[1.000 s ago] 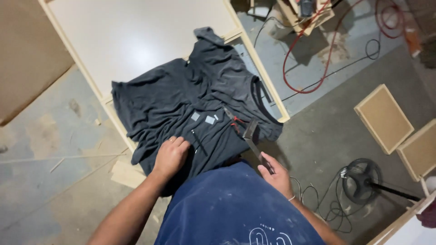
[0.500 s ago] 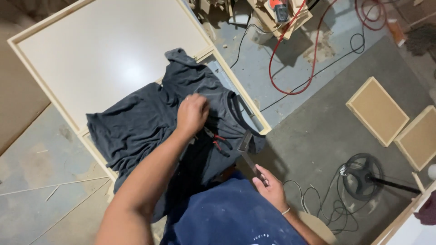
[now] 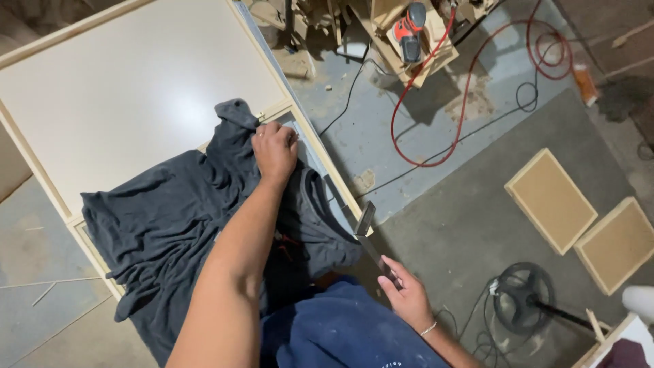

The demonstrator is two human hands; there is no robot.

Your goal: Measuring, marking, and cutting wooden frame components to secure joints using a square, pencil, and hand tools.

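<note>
Over white panel (image 3: 122, 88), left hand (image 3: 274, 150) grips shirt (image 3: 177, 218).

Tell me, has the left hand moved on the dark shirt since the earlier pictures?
Yes. The left hand went from the near edge of the dark grey shirt up to its far part, close to the corner of the white panel.

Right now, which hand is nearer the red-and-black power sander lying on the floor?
Left. The left hand rests on the dark grey shirt, below-left of the sander; the right hand is farther down.
</note>
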